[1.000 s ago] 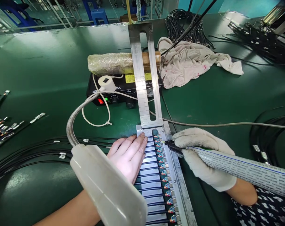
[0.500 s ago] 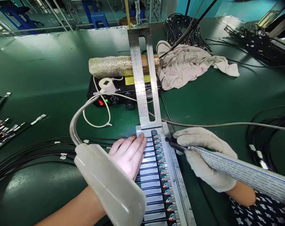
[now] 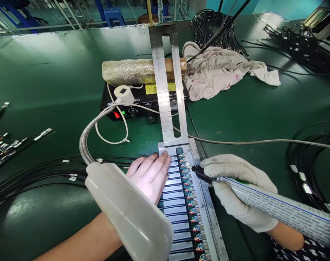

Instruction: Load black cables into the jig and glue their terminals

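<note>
My bare left hand [image 3: 150, 175] lies flat, fingers stretched, over the upper cables on a metal jig [image 3: 218, 232]. Thin black cables [image 3: 177, 214] lie side by side across this jig, ending in a row of small connectors with coloured wires [image 3: 192, 203]. In a white glove, my right hand [image 3: 241, 192] is wrapped round a white printed glue tube [image 3: 284, 206]. Its black nozzle [image 3: 200, 171] points left, with the tip close beside the upper connectors; whether it touches one I cannot tell. A pale lamp head [image 3: 129, 210] covers part of my left forearm and the jig.
A slotted metal bar [image 3: 161, 87] extends from the jig's far end over a black control box [image 3: 140, 105] and a film-wrapped roll [image 3: 126, 71]. Cloth [image 3: 221, 72] lies behind. Cable bundles [image 3: 45, 174] run left, and coiled cables [image 3: 303, 159] lie right.
My right hand has moved the glue tube slightly towards me along the connector row. My left hand keeps its place on the cables. The whole view has shifted a little.
</note>
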Motion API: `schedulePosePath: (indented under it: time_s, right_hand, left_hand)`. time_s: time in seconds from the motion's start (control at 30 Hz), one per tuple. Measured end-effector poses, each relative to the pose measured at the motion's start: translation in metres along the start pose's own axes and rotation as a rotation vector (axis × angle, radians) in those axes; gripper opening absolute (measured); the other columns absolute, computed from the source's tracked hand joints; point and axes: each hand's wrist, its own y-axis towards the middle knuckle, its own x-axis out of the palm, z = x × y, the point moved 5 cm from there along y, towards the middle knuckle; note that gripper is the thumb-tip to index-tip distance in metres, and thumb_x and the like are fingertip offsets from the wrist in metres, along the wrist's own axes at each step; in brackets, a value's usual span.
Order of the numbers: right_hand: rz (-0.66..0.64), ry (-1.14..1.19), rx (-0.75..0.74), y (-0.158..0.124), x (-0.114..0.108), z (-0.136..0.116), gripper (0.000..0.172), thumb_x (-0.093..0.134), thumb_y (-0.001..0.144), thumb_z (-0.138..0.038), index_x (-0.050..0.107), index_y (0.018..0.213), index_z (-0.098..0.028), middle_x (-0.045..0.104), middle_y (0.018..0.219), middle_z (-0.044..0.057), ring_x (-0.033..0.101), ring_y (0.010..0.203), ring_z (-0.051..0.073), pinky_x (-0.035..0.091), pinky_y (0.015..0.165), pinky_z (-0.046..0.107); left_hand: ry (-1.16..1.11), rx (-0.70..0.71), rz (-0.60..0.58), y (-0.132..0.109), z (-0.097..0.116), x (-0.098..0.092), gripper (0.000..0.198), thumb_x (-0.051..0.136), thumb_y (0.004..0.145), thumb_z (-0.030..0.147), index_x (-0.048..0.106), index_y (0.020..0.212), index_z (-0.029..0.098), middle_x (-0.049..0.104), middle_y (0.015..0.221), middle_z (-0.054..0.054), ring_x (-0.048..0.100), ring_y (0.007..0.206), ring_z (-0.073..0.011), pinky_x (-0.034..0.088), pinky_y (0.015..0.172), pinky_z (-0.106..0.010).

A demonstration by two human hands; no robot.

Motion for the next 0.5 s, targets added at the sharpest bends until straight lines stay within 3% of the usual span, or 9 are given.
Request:
schedulePosePath:
  time_s: [0.5]
  right_hand:
    - [-0.022,-0.016,-0.003,-0.0007,-0.0013,-0.0006,0.016,0.069,0.078,-0.008,0.069,0.093,-0.016,0.071,0.094,0.005,0.07,0.088,0.016,0.059,0.082,0.026]
  left_hand:
    - [0.024,0.012,-0.012,-0.0004,-0.0004,0.002,0.037,0.042,0.1,0.021,0.054,0.133,0.01,0.056,0.139,-0.008,0.055,0.12,-0.0258,0.042,0.1,-0.04]
